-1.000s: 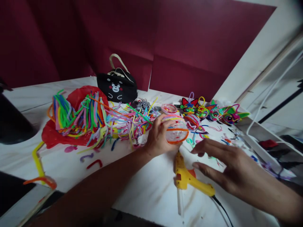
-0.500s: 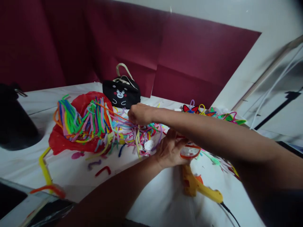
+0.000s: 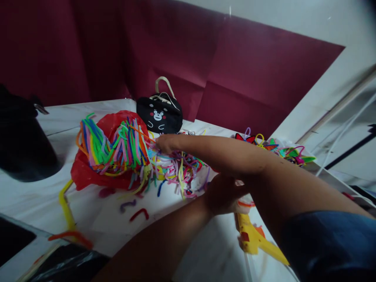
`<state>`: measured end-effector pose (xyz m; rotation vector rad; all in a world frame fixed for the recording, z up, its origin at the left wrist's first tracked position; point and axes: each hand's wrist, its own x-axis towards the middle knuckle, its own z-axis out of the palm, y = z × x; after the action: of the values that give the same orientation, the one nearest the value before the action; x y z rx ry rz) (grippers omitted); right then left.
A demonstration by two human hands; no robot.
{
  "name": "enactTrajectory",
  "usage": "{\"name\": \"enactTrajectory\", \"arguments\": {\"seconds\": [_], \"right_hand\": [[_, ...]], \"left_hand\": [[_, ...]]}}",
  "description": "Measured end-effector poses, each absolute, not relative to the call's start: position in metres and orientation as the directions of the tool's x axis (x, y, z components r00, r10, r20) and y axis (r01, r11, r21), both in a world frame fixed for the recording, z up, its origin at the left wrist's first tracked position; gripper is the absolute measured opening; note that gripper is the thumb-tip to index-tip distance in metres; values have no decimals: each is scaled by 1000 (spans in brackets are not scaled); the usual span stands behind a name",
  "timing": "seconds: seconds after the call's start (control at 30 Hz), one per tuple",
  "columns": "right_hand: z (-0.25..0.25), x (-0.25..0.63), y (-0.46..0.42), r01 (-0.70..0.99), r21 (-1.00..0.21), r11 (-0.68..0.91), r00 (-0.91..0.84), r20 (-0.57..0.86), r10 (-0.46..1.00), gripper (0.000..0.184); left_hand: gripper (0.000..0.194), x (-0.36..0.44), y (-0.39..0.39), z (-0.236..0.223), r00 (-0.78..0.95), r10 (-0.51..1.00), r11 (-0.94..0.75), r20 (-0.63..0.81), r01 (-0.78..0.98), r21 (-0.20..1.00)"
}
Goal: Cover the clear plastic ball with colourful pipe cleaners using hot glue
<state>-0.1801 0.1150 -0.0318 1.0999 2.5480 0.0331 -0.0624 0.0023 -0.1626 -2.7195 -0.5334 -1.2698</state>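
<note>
My right hand [image 3: 166, 143] reaches across to the left into a heap of coloured pipe cleaners [image 3: 126, 150] on a red plastic bag [image 3: 88, 172]. Its fingers are pinched together on strands at the heap's right edge, near an orange one. My left hand [image 3: 219, 194] lies under my right forearm and grips a clear round piece wound with orange pipe cleaner [image 3: 245, 203]; most of that piece is hidden. A yellow glue gun [image 3: 252, 239] lies on the white table [image 3: 205, 250] just in front of my left hand.
A black bear-face pouch [image 3: 160, 114] stands behind the heap. Finished colourful pipe-cleaner figures [image 3: 279, 150] line the table's right rear edge. Loose pipe-cleaner bits [image 3: 138, 213] and a yellow one [image 3: 66, 205] lie at front left. A dark object [image 3: 23, 145] sits far left.
My right hand left the glue gun's side, crossed over my left arm and went further left into the pipe-cleaner heap. My left hand kept hold of the round piece.
</note>
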Motion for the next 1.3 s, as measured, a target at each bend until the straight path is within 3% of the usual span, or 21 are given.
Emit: {"name": "enactTrajectory", "arguments": {"seconds": [0.2,0.27,0.33,0.4,0.5,0.57,0.63,0.83,0.97,1.1,1.13,1.17,1.27,1.3], "right_hand": [[34,-152,116,806,-11,592,-582,-202,788,38],[56,-132,113,822,-93,562,-570,-108,815,28],[71,-107,111,818,-174,548,-554,17,832,7],[81,-80,110,809,-254,530,-516,128,847,13],[86,-39,109,728,-523,443,-346,278,896,25],[84,-12,107,605,-703,374,-212,310,927,30],[78,14,102,490,-811,318,-100,310,945,33],[39,84,85,381,-901,206,155,282,947,42],[5,127,68,309,-948,78,320,181,930,18],[-27,162,35,211,-977,2,397,88,913,37],[-34,169,25,188,-982,0,412,79,908,36],[-40,175,14,166,-986,4,426,75,901,31],[-58,193,-18,110,-993,49,461,95,882,10],[-64,199,-28,92,-993,70,465,105,879,13]], "left_hand": [[76,-71,3,-163,477,170,-957,862,289,29],[80,-70,4,-167,448,149,-956,882,293,13],[86,-68,3,-169,423,141,-952,895,305,6],[88,-67,2,-169,406,146,-948,902,318,10],[81,-68,-1,-165,403,146,-946,903,323,9],[80,-70,-2,-163,397,150,-946,905,324,15],[81,-71,-2,-161,391,170,-947,904,320,39],[87,-72,-1,-155,371,231,-957,899,251,143],[88,-69,4,-151,296,287,-954,911,177,243],[80,-66,12,-145,176,429,-903,886,99,417],[81,-66,14,-143,108,544,-839,832,38,543],[81,-66,17,-141,76,591,-806,803,18,592],[80,-68,25,-137,0,657,-754,754,-17,657],[79,-69,29,-137,-21,678,-735,734,-26,678]]}}
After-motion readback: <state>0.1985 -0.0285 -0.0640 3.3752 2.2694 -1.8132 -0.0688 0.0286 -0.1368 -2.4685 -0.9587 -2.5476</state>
